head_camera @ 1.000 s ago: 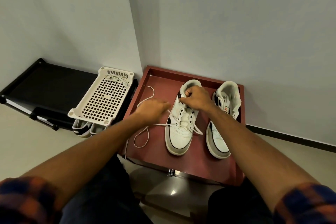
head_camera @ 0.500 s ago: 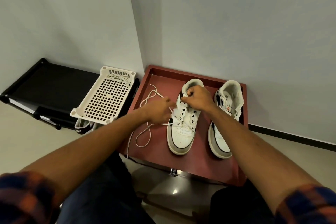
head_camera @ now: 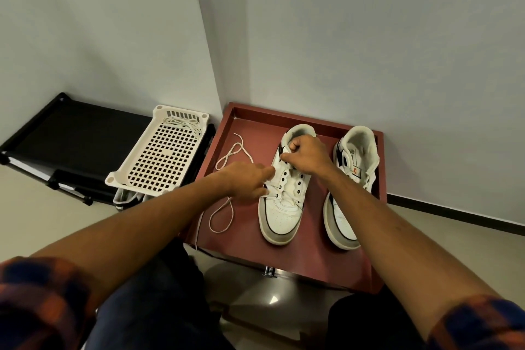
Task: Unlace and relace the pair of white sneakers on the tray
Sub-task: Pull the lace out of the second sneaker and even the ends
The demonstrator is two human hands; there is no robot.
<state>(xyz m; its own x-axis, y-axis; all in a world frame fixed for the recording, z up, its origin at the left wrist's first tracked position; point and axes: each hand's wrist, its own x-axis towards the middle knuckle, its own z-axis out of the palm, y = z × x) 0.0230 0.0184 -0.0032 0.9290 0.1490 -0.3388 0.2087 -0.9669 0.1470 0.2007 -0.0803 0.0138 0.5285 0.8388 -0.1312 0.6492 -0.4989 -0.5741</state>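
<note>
A red tray (head_camera: 312, 261) in the room's corner carries both white sneakers side by side, toes towards the person. The right hand (head_camera: 305, 156) grips the left sneaker (head_camera: 279, 220) at its tongue, fingers curled. The left hand (head_camera: 244, 182) pinches the lace (head_camera: 210, 223) beside the eyelets; its slack loops across the tray. The right sneaker (head_camera: 359, 145) lies untouched.

Dim, soft light from above leaves the grey walls (head_camera: 369, 37) muted, casts only faint shadows around the white sneakers (head_camera: 281, 216) on the tray (head_camera: 241, 236) and glints off the glossy floor (head_camera: 250, 293) at lower centre, while wide-angle distortion bends the frame edges and the sleeves (head_camera: 37, 301) in the bottom corners look blurred.
</note>
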